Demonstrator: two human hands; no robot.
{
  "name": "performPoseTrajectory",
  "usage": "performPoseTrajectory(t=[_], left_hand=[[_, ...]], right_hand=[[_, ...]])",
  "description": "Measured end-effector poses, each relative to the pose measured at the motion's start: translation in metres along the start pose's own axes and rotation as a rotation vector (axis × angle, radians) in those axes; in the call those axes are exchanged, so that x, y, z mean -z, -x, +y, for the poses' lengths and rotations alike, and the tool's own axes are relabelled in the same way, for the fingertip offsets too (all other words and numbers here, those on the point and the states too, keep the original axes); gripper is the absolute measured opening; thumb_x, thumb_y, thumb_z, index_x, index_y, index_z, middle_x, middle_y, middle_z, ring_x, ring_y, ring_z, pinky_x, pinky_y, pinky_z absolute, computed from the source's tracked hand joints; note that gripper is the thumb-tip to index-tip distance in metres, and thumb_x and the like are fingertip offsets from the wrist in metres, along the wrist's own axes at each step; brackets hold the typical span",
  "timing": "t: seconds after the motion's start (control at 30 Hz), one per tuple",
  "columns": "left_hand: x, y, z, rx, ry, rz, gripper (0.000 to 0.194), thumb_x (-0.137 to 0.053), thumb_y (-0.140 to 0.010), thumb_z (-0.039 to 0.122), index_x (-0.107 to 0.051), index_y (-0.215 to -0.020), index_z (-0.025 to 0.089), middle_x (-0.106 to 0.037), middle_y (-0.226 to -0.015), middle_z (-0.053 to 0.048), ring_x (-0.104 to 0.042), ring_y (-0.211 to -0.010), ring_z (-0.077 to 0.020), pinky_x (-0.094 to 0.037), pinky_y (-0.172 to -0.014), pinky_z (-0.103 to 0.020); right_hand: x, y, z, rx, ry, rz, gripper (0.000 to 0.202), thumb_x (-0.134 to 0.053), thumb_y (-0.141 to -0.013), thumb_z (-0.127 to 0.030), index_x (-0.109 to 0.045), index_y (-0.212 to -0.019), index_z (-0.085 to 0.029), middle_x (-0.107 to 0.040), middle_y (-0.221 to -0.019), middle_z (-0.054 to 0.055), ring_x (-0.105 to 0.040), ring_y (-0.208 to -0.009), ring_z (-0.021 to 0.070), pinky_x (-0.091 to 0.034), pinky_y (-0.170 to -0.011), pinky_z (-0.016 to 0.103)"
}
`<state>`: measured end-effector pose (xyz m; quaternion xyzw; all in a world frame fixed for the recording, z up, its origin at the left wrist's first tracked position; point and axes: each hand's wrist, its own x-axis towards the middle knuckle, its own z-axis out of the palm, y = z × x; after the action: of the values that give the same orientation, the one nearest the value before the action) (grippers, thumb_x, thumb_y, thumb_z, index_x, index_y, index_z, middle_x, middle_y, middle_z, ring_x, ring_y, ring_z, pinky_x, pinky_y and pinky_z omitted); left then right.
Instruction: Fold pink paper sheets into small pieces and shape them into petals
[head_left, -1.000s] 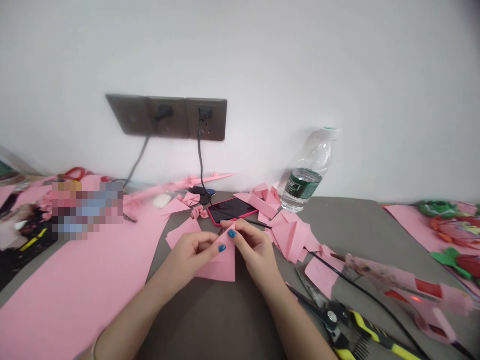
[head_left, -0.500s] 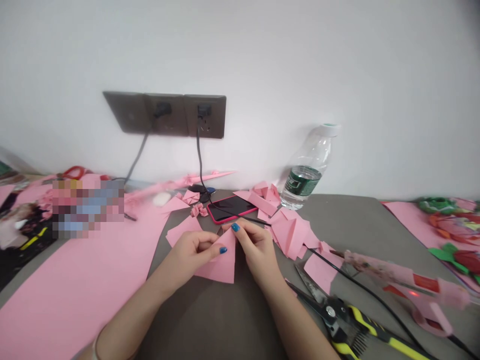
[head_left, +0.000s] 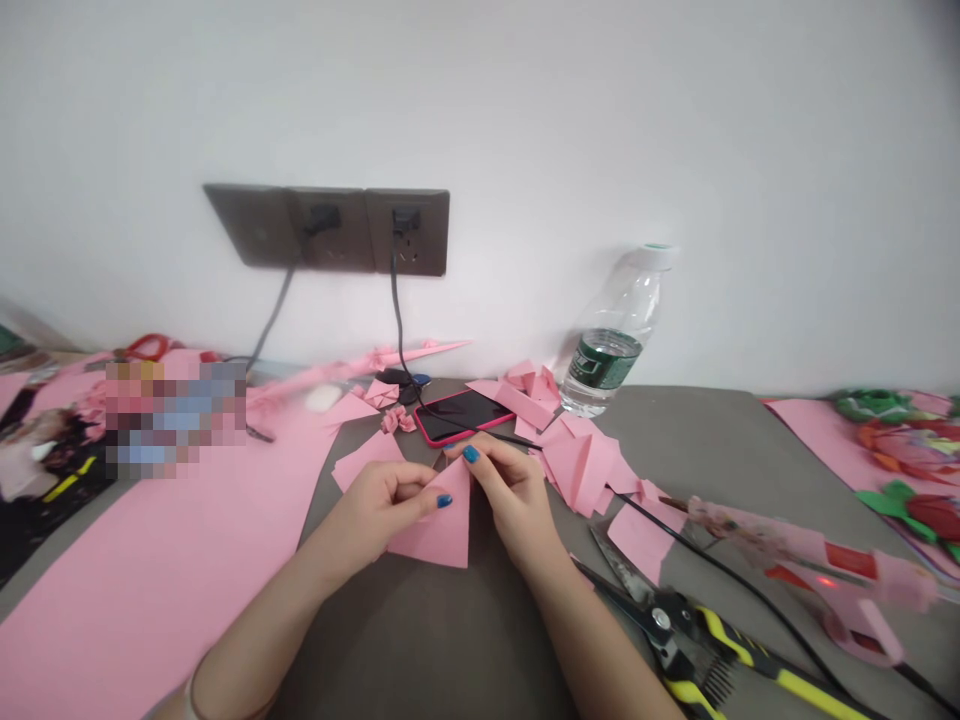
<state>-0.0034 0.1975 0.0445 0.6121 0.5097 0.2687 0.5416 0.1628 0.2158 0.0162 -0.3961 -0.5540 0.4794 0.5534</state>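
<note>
Between my two hands is a piece of pink paper, raised over the grey table, with its upper corner pinched. My left hand grips its left side, thumb on top and fingers curled behind. At the top corner, my right hand closes thumb and fingers on the paper. Another pink paper square lies just behind my left hand. A phone with a pink-red case rests beyond my fingertips, a black cable across it. Left of the phone sits a small folded pink paper flower.
Folded pink papers and a tilted-looking water bottle stand at the back right. Yellow-black cutting pliers and a pink glue gun with a red light lie right. A large pink sheet covers the left.
Almost nothing differs. The view has shifted very slightly, and both hands keep their pinch on the pink paper.
</note>
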Motion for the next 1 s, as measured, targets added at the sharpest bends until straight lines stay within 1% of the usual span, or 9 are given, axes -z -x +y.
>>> performPoseTrajectory(t=[0.13, 0.23, 0.33, 0.5, 0.63, 0.73, 0.87, 0.93, 1.0], left_hand=[[0.000, 0.000, 0.001, 0.005, -0.006, -0.004, 0.033, -0.057, -0.084, 0.042, -0.056, -0.062, 0.017, -0.027, -0.057, 0.007, -0.028, -0.042, -0.0063, -0.026, -0.034, -0.018], [0.001, 0.000, 0.001, 0.011, -0.011, -0.015, 0.030, -0.057, -0.083, 0.040, -0.058, -0.064, 0.017, -0.029, -0.056, 0.007, -0.029, -0.041, -0.0061, -0.025, -0.034, -0.018], [0.001, -0.001, 0.001, 0.025, -0.014, 0.003, 0.030, -0.056, -0.084, 0.040, -0.053, -0.064, 0.018, -0.029, -0.054, 0.008, -0.030, -0.038, -0.0056, -0.023, -0.033, -0.018], [0.000, -0.001, 0.004, -0.035, -0.035, 0.108, 0.028, -0.054, -0.087, 0.042, -0.055, -0.072, 0.018, -0.030, -0.052, 0.009, -0.028, -0.038, -0.0059, -0.018, -0.035, -0.019], [0.000, -0.002, 0.003, -0.124, -0.064, 0.146, 0.031, -0.051, -0.088, 0.039, -0.053, -0.066, 0.018, -0.034, -0.055, 0.007, -0.034, -0.047, -0.0086, -0.025, -0.043, -0.019], [0.001, -0.003, -0.001, -0.171, -0.093, 0.237, 0.035, -0.050, -0.089, 0.036, -0.050, -0.059, 0.017, -0.039, -0.057, 0.004, -0.040, -0.055, -0.0107, -0.033, -0.049, -0.020], [0.002, -0.003, -0.001, -0.176, 0.030, 0.267, 0.024, -0.054, -0.087, 0.038, -0.063, -0.079, 0.017, -0.057, -0.072, 0.000, -0.053, -0.068, -0.0144, -0.045, -0.060, -0.022], [0.002, -0.002, 0.000, -0.178, 0.101, 0.263, 0.022, -0.058, -0.085, 0.038, -0.065, -0.084, 0.017, -0.061, -0.077, -0.001, -0.055, -0.070, -0.0146, -0.047, -0.062, -0.022], [0.003, -0.002, 0.001, -0.184, 0.155, 0.278, 0.020, -0.062, -0.083, 0.036, -0.065, -0.082, 0.017, -0.061, -0.075, -0.001, -0.055, -0.068, -0.0132, -0.048, -0.060, -0.021]], right_hand=[[0.000, 0.000, 0.001, -0.029, -0.037, 0.006, 0.026, -0.061, -0.085, -0.041, -0.075, -0.074, -0.022, -0.068, -0.070, 0.003, -0.058, -0.064, 0.0173, -0.045, -0.061, 0.028], [0.001, 0.000, 0.007, -0.078, -0.087, 0.022, 0.029, -0.058, -0.087, -0.041, -0.074, -0.074, -0.020, -0.065, -0.064, 0.002, -0.054, -0.058, 0.0150, -0.043, -0.056, 0.026], [0.001, -0.001, 0.012, -0.096, -0.186, 0.032, 0.037, -0.051, -0.091, -0.046, -0.070, -0.075, -0.019, -0.059, -0.060, 0.000, -0.049, -0.054, 0.0133, -0.039, -0.052, 0.025], [-0.003, 0.000, 0.007, -0.061, -0.071, -0.072, 0.026, -0.065, -0.082, -0.043, -0.059, -0.073, -0.019, -0.053, -0.066, -0.001, -0.047, -0.060, 0.0127, -0.039, -0.055, 0.024], [-0.004, 0.001, 0.003, -0.010, -0.031, -0.085, 0.023, -0.061, -0.086, -0.039, -0.056, -0.074, -0.020, -0.050, -0.068, -0.002, -0.045, -0.062, 0.0122, -0.039, -0.057, 0.023], [-0.003, 0.002, 0.002, -0.006, -0.034, -0.081, 0.025, -0.060, -0.086, -0.040, -0.056, -0.074, -0.020, -0.050, -0.067, -0.002, -0.046, -0.061, 0.0124, -0.039, -0.055, 0.023], [-0.004, 0.004, 0.000, -0.042, -0.028, -0.186, 0.022, -0.063, -0.084, -0.039, -0.063, -0.076, -0.019, -0.057, -0.067, 0.000, -0.050, -0.062, 0.0137, -0.040, -0.056, 0.025], [-0.005, 0.005, 0.000, -0.055, -0.029, -0.222, 0.020, -0.065, -0.083, -0.038, -0.065, -0.077, -0.019, -0.059, -0.067, 0.000, -0.051, -0.061, 0.0139, -0.040, -0.057, 0.025], [-0.005, 0.005, 0.001, -0.060, -0.038, -0.214, 0.018, -0.066, -0.082, -0.036, -0.065, -0.076, -0.019, -0.059, -0.067, 0.000, -0.051, -0.061, 0.0139, -0.040, -0.057, 0.025]])
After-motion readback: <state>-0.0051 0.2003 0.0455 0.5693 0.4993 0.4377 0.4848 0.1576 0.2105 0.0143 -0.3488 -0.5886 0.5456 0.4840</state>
